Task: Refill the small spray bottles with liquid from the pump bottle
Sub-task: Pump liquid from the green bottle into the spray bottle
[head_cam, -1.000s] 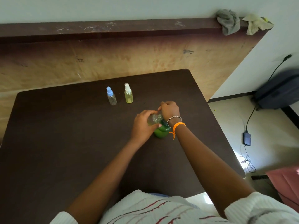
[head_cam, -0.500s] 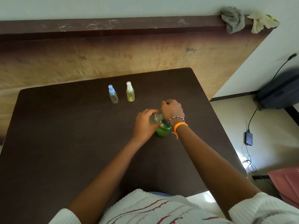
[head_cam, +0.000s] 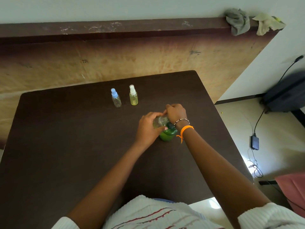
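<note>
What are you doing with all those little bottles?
A person is refilling small spray bottles. The left hand holds a clear small bottle tipped over the green pump bottle on the dark table. The right hand grips at its far end; what it does there is hidden. Two more spray bottles, one blue-capped and one white-capped, stand upright farther back, untouched.

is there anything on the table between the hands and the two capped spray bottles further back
Nothing visible. Bare table lies between the left hand, the right hand and the blue-capped spray bottle and white-capped spray bottle. Both hands are busy, though, with a small clear bottle over the green pump bottle.
</note>
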The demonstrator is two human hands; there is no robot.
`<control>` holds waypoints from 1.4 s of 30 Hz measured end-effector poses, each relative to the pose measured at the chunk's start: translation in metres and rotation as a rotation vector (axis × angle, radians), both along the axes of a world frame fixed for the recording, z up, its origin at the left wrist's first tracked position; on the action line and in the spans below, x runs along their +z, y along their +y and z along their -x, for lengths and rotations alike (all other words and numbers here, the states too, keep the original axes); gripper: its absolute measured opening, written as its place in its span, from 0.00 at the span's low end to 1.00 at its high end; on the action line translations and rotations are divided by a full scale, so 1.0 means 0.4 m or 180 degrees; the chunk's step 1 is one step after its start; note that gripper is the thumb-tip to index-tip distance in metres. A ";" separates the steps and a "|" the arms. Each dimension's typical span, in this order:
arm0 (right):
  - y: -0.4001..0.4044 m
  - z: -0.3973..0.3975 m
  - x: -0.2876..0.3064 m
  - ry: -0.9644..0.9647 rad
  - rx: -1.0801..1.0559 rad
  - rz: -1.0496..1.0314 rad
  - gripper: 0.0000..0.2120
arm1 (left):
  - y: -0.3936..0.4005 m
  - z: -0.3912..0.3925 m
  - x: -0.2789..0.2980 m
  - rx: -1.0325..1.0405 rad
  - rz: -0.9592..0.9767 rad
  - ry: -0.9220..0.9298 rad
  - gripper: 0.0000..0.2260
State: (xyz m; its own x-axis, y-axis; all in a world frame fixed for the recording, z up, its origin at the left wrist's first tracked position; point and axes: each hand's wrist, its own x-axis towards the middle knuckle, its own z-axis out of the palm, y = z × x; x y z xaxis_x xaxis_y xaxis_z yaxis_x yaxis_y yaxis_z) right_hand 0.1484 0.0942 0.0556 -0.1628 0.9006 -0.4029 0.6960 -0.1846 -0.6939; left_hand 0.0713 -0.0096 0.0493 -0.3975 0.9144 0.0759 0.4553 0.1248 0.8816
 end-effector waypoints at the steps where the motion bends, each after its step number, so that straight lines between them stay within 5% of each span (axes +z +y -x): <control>1: -0.007 0.000 -0.003 -0.0029 -0.0067 -0.0122 0.15 | 0.000 -0.001 -0.002 0.0005 0.0029 0.0020 0.20; 9: -0.010 -0.001 -0.008 -0.0109 -0.0089 -0.0268 0.14 | -0.001 -0.001 -0.011 0.0042 0.0091 -0.0006 0.20; 15: 0.015 0.009 0.007 -0.0187 0.0363 0.0327 0.17 | -0.006 0.002 0.001 0.0041 0.0030 -0.0159 0.19; 25: -0.003 -0.002 -0.007 -0.0130 0.0075 -0.0158 0.16 | -0.005 0.004 -0.009 -0.0004 0.0126 -0.0189 0.19; 32: 0.022 0.007 -0.003 -0.0140 0.0338 0.0341 0.16 | -0.003 0.007 0.001 0.0010 0.0094 -0.0244 0.20; 42: -0.007 0.000 -0.010 -0.0038 -0.0170 -0.0176 0.15 | 0.000 0.010 -0.006 -0.0026 0.0181 -0.0198 0.20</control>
State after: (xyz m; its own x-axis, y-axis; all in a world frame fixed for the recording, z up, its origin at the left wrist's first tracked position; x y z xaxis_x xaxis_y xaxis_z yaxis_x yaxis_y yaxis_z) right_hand 0.1484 0.0915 0.0518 -0.1094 0.9288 -0.3541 0.6946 -0.1834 -0.6957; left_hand 0.0673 -0.0096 0.0468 -0.3923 0.9198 -0.0009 0.4010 0.1719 0.8998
